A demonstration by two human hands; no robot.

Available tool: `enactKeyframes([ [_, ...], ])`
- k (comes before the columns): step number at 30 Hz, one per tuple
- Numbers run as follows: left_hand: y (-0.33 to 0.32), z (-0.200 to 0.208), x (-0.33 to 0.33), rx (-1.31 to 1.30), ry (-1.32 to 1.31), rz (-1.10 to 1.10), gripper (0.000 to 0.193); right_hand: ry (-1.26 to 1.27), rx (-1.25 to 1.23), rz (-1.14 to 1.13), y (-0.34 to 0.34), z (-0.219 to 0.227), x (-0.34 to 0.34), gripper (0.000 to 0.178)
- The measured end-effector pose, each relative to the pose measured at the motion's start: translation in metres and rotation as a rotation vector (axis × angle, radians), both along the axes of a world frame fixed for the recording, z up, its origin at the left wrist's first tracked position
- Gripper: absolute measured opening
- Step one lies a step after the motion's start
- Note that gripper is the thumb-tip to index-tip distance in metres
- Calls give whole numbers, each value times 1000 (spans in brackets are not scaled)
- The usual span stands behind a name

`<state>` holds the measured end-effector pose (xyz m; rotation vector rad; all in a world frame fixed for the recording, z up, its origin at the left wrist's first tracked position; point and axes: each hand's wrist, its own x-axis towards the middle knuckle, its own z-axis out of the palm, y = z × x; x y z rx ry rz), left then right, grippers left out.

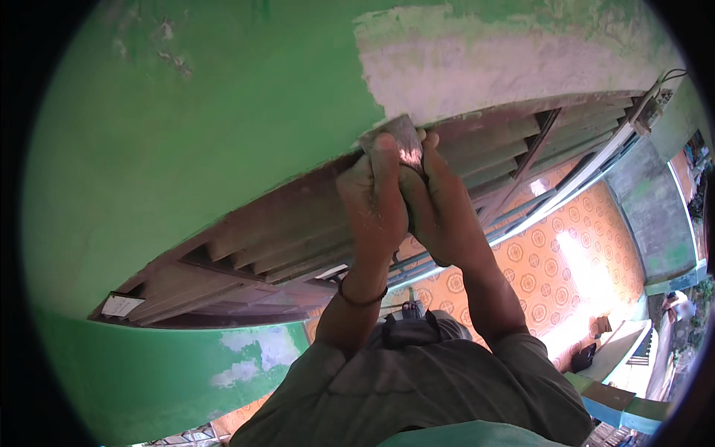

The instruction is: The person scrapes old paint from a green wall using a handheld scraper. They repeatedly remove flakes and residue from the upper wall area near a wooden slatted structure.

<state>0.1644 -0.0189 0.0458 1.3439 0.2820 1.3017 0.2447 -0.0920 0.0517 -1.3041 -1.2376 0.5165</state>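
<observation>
Both my hands are raised together and hold a flat metal scraper point(404, 134). Its straight edge meets the green wall point(223, 127), at the lower corner of a scraped pale patch point(447, 67). My left hand point(372, 190) is closed, its thumb lying along the blade. My right hand point(445, 205) is closed beside it, with fingertips at the blade's right side. The scraper's handle is mostly hidden by my fingers. A dark bracelet point(363, 298) circles my left wrist.
A brown wooden louvred frame point(477, 153) runs just under the scraped area. Below are an orange patterned tile floor point(521, 268) and a grey-green wall point(648, 201). A small white label point(121, 305) sits at the frame's left end. Wires point(670, 77) hang near its right end.
</observation>
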Motion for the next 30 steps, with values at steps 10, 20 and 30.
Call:
enactKeyframes([
  [10, -1, -2, -3, -73, 84, 20, 49, 37, -20, 16, 2, -1, -2, 51],
  [20, -5, 0, -14, -111, 177, -55, 48, 150, -7, -41, -8, -12, -14, 48],
  [30, 10, 4, -8, -122, 242, -162, 43, -5, 106, -260, 12, -31, -6, 51],
])
